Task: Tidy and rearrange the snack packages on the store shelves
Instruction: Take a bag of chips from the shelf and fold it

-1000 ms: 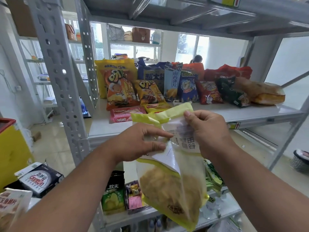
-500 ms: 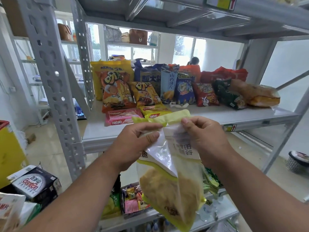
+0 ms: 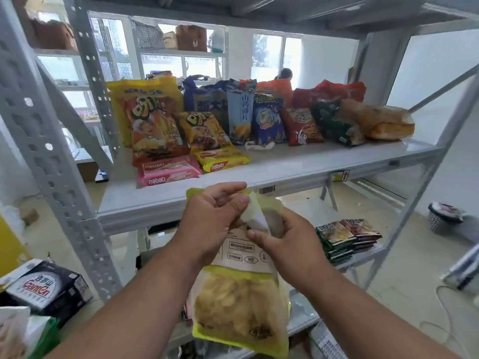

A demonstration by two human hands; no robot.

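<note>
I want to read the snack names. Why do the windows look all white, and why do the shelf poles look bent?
In the head view, daylight floods through the windows behind the shelf, so they wash out white and the packets in front look dim; the wide-angle lens bows the grey upright post near the left edge; the yellow chip bag gripped by the left hand and right hand looks slightly soft.

A: Upper shelf [image 3: 298, 164], grey metal: what lies on it?
B: Pink wafer pack [image 3: 168, 172] and yellow wafer pack [image 3: 223, 160] flat at front; chip bags [image 3: 160, 125] upright behind; bread loaf [image 3: 381, 120] at right.
A: Lower shelf [image 3: 363, 257]?
B: Stacked green packets [image 3: 337, 242].
</note>
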